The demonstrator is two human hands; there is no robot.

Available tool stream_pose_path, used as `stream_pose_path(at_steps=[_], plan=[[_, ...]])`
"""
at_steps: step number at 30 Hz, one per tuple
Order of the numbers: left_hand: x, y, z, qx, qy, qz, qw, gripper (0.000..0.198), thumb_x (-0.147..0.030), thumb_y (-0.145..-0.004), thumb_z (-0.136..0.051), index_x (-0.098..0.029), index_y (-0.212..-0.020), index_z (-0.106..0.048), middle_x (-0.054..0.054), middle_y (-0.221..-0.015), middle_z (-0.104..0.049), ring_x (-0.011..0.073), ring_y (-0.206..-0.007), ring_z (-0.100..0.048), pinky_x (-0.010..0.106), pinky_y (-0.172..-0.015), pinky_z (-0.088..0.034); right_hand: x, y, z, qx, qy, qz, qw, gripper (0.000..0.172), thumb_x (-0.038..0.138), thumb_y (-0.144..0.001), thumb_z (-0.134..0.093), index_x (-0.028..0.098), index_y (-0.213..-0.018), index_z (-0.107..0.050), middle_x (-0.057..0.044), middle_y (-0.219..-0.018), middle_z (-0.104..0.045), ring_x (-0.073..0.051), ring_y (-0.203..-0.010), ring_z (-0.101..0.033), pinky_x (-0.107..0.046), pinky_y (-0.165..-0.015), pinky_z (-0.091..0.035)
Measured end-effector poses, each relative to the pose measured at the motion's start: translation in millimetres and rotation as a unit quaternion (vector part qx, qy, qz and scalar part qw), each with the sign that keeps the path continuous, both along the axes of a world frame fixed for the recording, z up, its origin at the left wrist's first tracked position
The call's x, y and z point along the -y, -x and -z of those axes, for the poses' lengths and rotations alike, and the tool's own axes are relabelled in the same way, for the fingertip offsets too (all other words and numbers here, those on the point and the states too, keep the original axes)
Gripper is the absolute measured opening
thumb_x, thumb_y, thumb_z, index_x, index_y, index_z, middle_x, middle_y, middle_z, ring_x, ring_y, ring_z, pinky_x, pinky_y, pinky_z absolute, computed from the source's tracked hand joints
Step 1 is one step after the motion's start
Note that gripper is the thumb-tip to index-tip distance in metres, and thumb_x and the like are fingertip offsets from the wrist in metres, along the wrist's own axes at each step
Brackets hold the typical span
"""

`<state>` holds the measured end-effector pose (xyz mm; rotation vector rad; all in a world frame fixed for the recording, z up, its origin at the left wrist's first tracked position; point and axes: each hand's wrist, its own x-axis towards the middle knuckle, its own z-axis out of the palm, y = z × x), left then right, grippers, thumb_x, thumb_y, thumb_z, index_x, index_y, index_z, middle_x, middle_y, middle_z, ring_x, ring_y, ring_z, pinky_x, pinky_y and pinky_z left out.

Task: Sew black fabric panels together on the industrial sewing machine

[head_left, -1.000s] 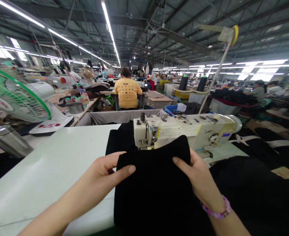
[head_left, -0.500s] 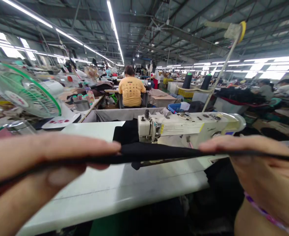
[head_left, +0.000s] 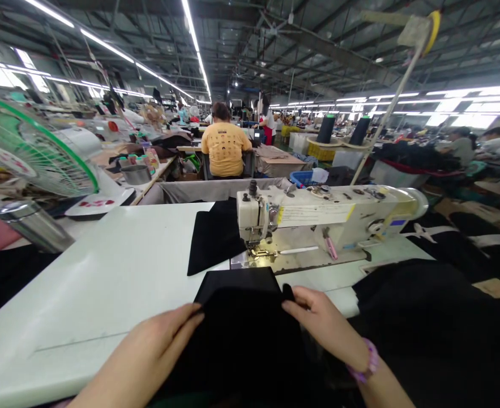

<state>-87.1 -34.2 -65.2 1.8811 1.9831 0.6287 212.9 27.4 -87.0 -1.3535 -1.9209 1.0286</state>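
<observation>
A piece of black fabric (head_left: pixel 241 323) hangs over the front edge of the white table, its far end lying just short of the sewing machine (head_left: pixel 309 218). My left hand (head_left: pixel 171 334) pinches the fabric's left edge between thumb and fingers. At the opposite edge, my right hand (head_left: pixel 317 311), with a purple band at the wrist, grips the cloth, and a small dark flap sticks up by the fingertips. Another black fabric piece (head_left: pixel 213 235) lies flat left of the needle area. A white pen-like stick (head_left: pixel 298 250) and pink-handled thread snips (head_left: pixel 330 245) rest on the machine bed.
At the left stand a green-rimmed fan (head_left: pixel 37 150) and a steel flask (head_left: pixel 37 224). More black cloth (head_left: pixel 432 317) is piled at the right. Behind the machine are a blue basket (head_left: pixel 307 178), two thread cones (head_left: pixel 326 129) and a seated person in yellow (head_left: pixel 224 147).
Both hands have moved down and away from the camera, from face height to the table's front edge. The fabric, earlier stretched edge-on between them, now spreads open toward the machine.
</observation>
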Motion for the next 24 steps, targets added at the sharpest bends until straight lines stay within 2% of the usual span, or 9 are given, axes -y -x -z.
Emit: stream_pose_path(at_steps=[4,6,9,13,16,18,20,22,24], plan=[[-65,-5,10.3,-0.157,0.037,-0.010,0.987,0.032,-0.032,-0.092,-0.038,-0.019,-0.090,-0.067,0.016,-0.101,-0.071,0.0333,-0.093,-0.070,0.042,-0.081,-0.053,-39,34,39.9,-0.005,-0.085,0.083,0.993,0.014,0.027,-0.084,-0.062,0.020,-0.072,-0.061,-0.005,-0.090,-0.064,-0.023,-0.088,-0.059,-0.036,-0.085,-0.046],[-84,-4,23.5,-0.147,0.016,-0.014,0.989,0.022,-0.027,-0.089,-0.044,-0.018,-0.091,-0.063,0.017,-0.107,-0.067,0.0325,-0.099,-0.066,0.041,-0.084,-0.052,-49,44,49.2,-0.011,-0.101,0.108,0.989,0.006,0.020,-0.079,-0.064,0.020,-0.074,-0.062,-0.010,-0.104,-0.063,-0.028,-0.103,-0.055,-0.043,-0.098,-0.040],[-99,0,40.8,-0.062,0.003,-0.005,0.998,0.007,-0.020,-0.080,-0.053,-0.019,-0.085,-0.058,0.014,-0.098,-0.066,0.0311,-0.092,-0.065,0.043,-0.083,-0.050,-56,49,54.8,-0.025,-0.102,0.131,0.986,0.008,0.015,-0.073,-0.065,0.022,-0.070,-0.060,-0.009,-0.095,-0.061,-0.030,-0.097,-0.055,-0.048,-0.096,-0.040],[-100,1,46.5,0.002,-0.017,0.013,1.000,0.009,-0.013,-0.077,-0.050,-0.023,-0.078,-0.051,0.006,-0.083,-0.063,0.0251,-0.081,-0.063,0.038,-0.079,-0.049,-58,48,57.6,-0.078,-0.085,0.140,0.983,0.012,0.015,-0.066,-0.068,0.023,-0.064,-0.060,-0.006,-0.084,-0.060,-0.029,-0.092,-0.056,-0.049,-0.097,-0.041],[-89,-4,40.0,0.099,-0.079,-0.016,0.992,0.007,-0.018,-0.082,-0.047,-0.023,-0.083,-0.051,0.004,-0.086,-0.061,0.0213,-0.084,-0.061,0.034,-0.082,-0.049,-57,46,59.5,-0.155,-0.066,0.142,0.975,0.012,0.026,-0.067,-0.073,0.022,-0.067,-0.061,-0.009,-0.107,-0.066,-0.030,-0.111,-0.056,-0.046,-0.105,-0.038],[-78,-7,33.0,0.246,-0.111,-0.035,0.962,0.004,-0.025,-0.081,-0.056,-0.022,-0.084,-0.055,0.003,-0.092,-0.063,0.0195,-0.085,-0.061,0.032,-0.082,-0.048,-53,43,60.2,-0.212,-0.032,0.141,0.966,0.020,0.038,-0.072,-0.072,0.021,-0.076,-0.065,-0.010,-0.116,-0.067,-0.029,-0.113,-0.059,-0.045,-0.102,-0.043],[-66,-11,25.3,0.402,-0.115,-0.042,0.907,0.013,-0.028,-0.075,-0.069,-0.021,-0.082,-0.060,0.004,-0.107,-0.065,0.0191,-0.094,-0.062,0.029,-0.085,-0.047,-48,41,59.6,-0.262,0.007,0.138,0.955,0.032,0.047,-0.075,-0.070,0.019,-0.090,-0.068,-0.009,-0.106,-0.071,-0.028,-0.103,-0.065,-0.043,-0.093,-0.050],[-56,-13,18.2,0.496,-0.097,-0.046,0.862,0.016,-0.026,-0.069,-0.076,-0.020,-0.080,-0.065,0.004,-0.121,-0.064,0.0201,-0.106,-0.061,0.027,-0.092,-0.044,-43,39,57.1,-0.317,0.039,0.164,0.933,0.041,0.049,-0.071,-0.076,0.018,-0.098,-0.068,-0.006,-0.097,-0.073,-0.026,-0.095,-0.067,-0.040,-0.088,-0.052],[-49,-15,12.7,0.544,-0.079,-0.055,0.834,0.017,-0.025,-0.067,-0.080,-0.019,-0.080,-0.070,0.004,-0.118,-0.066,0.0202,-0.107,-0.060,0.026,-0.094,-0.043,-38,37,53.3,-0.364,0.060,0.201,0.907,0.046,0.046,-0.065,-0.083,0.018,-0.098,-0.070,-0.004,-0.097,-0.074,-0.024,-0.095,-0.066,-0.036,-0.090,-0.051]])
